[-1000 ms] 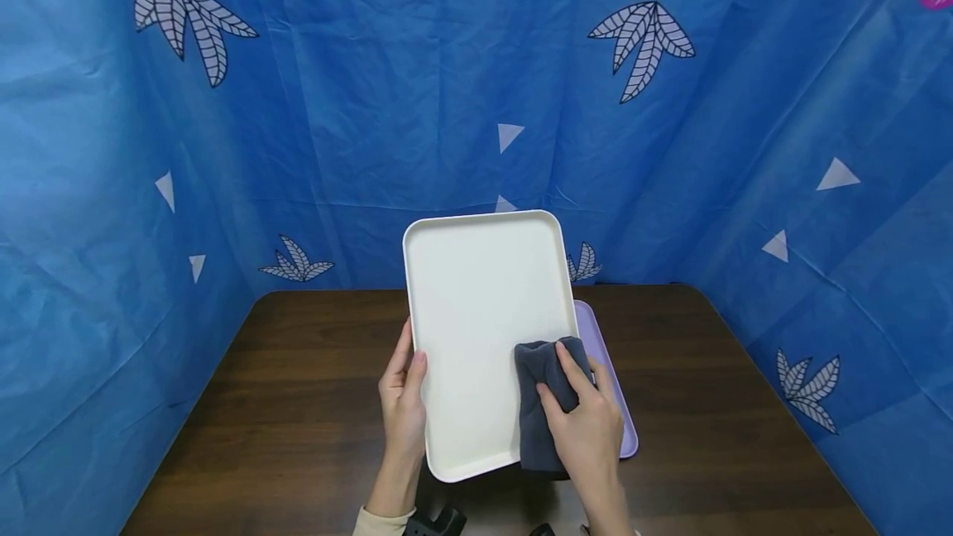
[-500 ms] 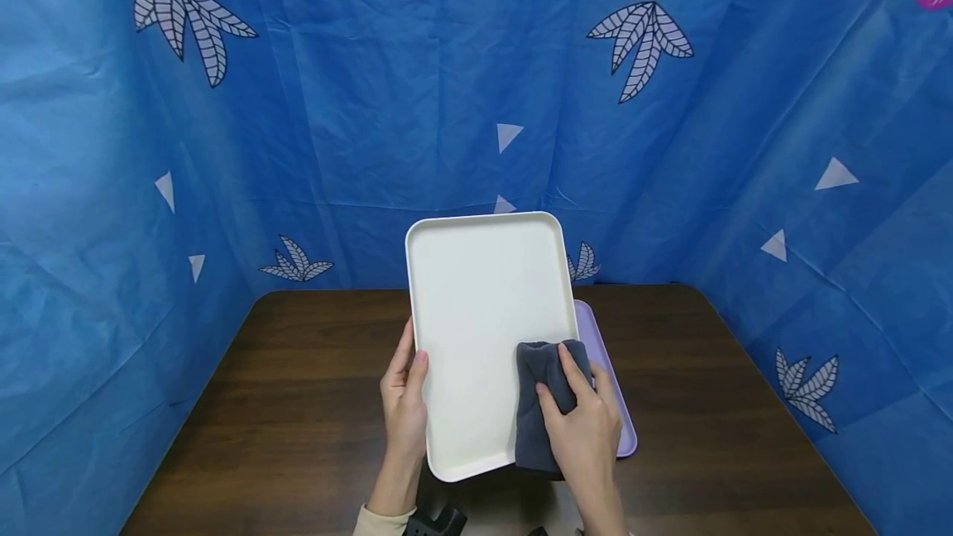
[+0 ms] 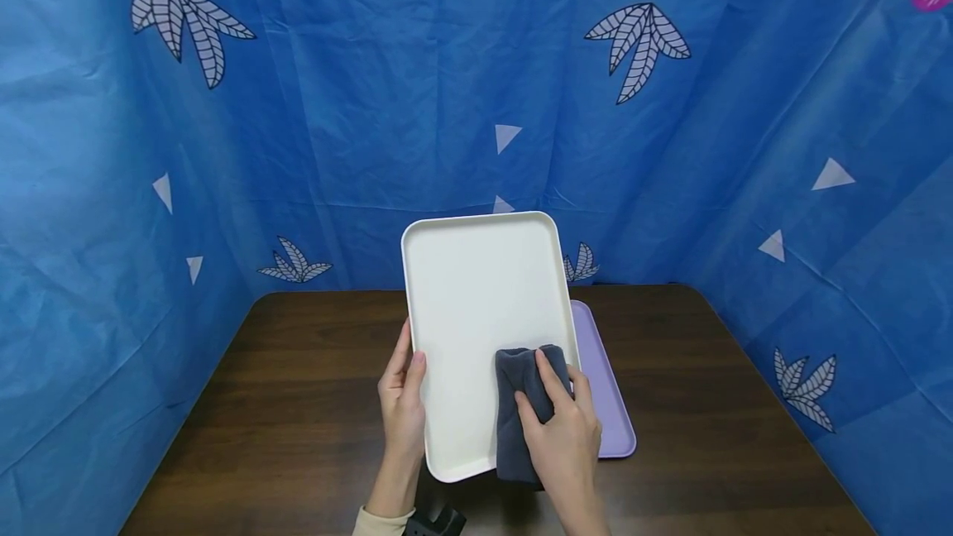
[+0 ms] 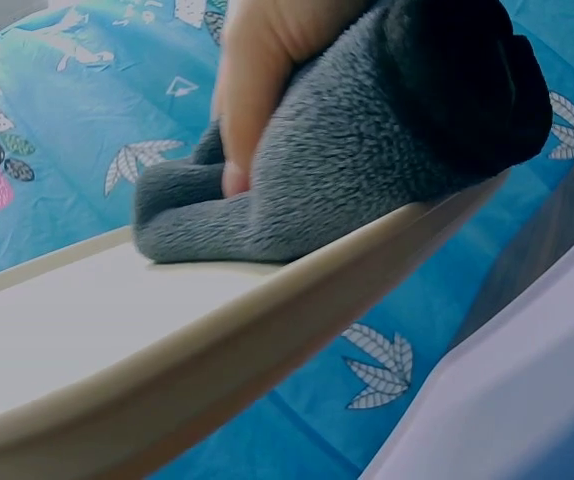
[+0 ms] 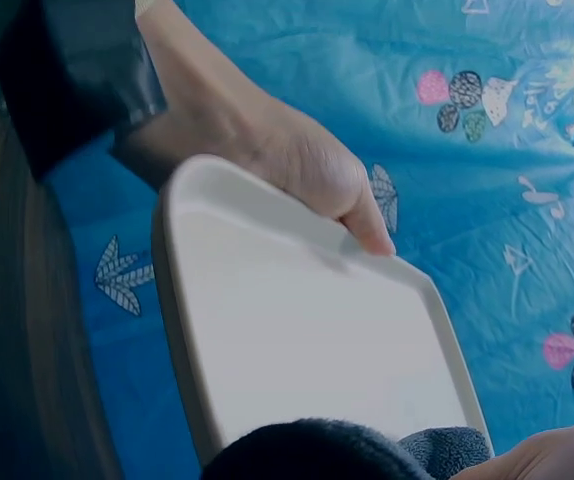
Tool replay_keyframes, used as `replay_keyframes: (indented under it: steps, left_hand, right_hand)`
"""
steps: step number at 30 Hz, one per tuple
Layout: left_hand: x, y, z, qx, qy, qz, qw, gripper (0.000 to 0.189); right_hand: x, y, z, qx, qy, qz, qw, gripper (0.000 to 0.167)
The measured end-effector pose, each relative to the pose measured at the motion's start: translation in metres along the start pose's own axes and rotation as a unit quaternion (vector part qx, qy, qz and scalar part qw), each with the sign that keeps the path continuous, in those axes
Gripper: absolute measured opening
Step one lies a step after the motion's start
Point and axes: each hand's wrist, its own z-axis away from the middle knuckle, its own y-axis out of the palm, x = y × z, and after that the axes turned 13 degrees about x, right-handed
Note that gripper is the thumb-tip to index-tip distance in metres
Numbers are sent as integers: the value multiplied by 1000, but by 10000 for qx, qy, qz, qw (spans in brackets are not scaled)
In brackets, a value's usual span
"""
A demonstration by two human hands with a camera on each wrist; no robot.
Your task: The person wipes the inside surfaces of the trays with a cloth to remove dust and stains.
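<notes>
A white rectangular tray (image 3: 476, 296) with a low rim is held up, tilted toward the head camera. My left hand (image 3: 403, 404) grips its left long edge, thumb over the rim and the other fingers behind. With thumb and fingers, my right hand (image 3: 563, 437) holds a folded dark grey cloth (image 3: 514, 437) against the lower right of the tray's inner face. In the left wrist view the fuzzy cloth (image 4: 337, 150) lies on the tray surface and over its rim. The right wrist view has the left thumb on the tray's rim (image 5: 297, 215).
Behind the white tray, a purple tray (image 3: 606, 404) lies on the dark wooden table (image 3: 320, 404). Blue patterned curtains (image 3: 372, 106) hang at the back and both sides. A black wrist strap (image 5: 82, 80) is on the left arm.
The right hand has slid the cloth left across the tray's lower part, and more of the purple tray shows. The left hand and white tray stay almost in place.
</notes>
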Motion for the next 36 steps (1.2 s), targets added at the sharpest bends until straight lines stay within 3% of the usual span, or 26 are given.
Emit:
replay_keyframes:
  steps: [10, 26, 36]
  left_hand:
    - [0, 0, -1, -14, 25, -89, 10000, 49]
    - [-1, 2, 1, -158, -350, 0, 9993, 50]
    - [0, 2, 1, -94, -303, 61, 9995, 50]
  right_hand:
    - [25, 11, 11, 49, -684, 79, 9976, 66]
    - [45, 20, 23, 381, -1603, 384, 9856, 70]
    - [43, 19, 20, 459, -1647, 314, 9848, 70]
